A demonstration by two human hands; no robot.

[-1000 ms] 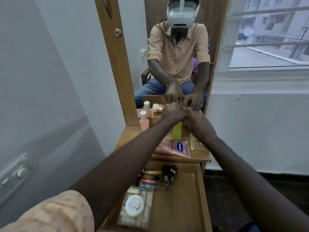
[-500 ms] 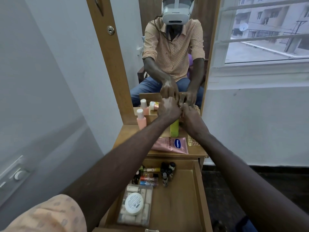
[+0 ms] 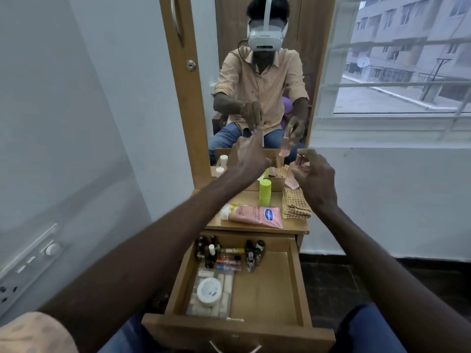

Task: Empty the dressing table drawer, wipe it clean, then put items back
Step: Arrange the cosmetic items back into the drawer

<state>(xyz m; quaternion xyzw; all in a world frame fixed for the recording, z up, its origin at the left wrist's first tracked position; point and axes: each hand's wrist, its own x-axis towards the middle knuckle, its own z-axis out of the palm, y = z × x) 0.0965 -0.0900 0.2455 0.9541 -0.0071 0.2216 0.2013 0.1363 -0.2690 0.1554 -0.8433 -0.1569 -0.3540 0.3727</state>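
Right hand (image 3: pixel 314 182) fingers pinch a small pink bottle (image 3: pixel 300 160), left hand (image 3: pixel 248 159) fingers closed, perhaps on its cap; below them the drawer (image 3: pixel 297 284) is part-full.

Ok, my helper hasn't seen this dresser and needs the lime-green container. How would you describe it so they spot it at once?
Start at the dressing table top, the shelf below the mirror and above the open drawer. The lime-green container stands upright near the middle, just behind the pink tube lying flat and left of the folded checked cloth. Nothing else there is bright green.
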